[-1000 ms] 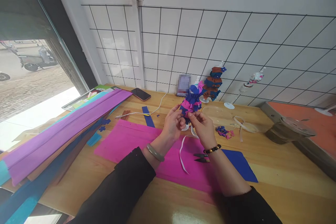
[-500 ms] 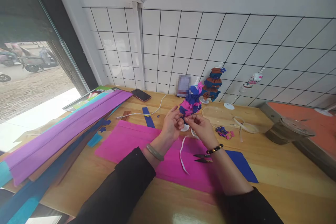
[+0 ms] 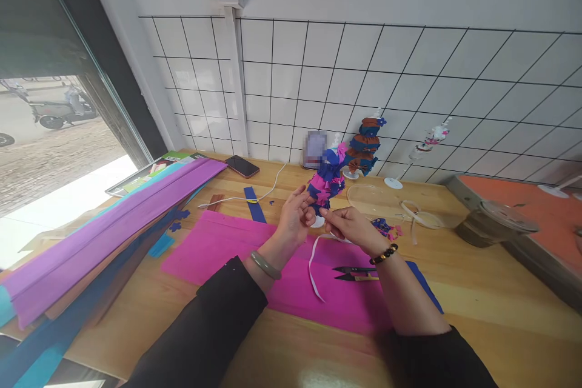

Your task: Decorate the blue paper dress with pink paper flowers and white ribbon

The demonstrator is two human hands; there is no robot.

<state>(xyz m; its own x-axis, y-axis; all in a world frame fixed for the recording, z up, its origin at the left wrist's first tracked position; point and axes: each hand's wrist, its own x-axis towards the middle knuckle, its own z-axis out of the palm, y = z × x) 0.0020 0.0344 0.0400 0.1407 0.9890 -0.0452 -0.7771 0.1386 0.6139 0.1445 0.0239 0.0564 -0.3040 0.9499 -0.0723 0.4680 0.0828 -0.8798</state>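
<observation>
Both hands work over the wooden table point(image 3: 477, 309), above a magenta crepe sheet point(image 3: 236, 248). The left hand point(image 3: 294, 219) grips the lower stem of a pink-and-blue ruffled paper ornament point(image 3: 326, 179), fingers closed around it, holding it upright just above its white base. The right hand point(image 3: 352, 228) pinches a white tape strip point(image 3: 313, 267) between thumb and forefinger close to the stem; the strip's free end trails onto the sheet. In my judgement, clean wrapping requires steady tension on the strip and a firm, non-crushing hold below the ruffles. Both wrists are raised, forearms converging. Thread snips point(image 3: 352, 273) lie beside the right wrist.
</observation>
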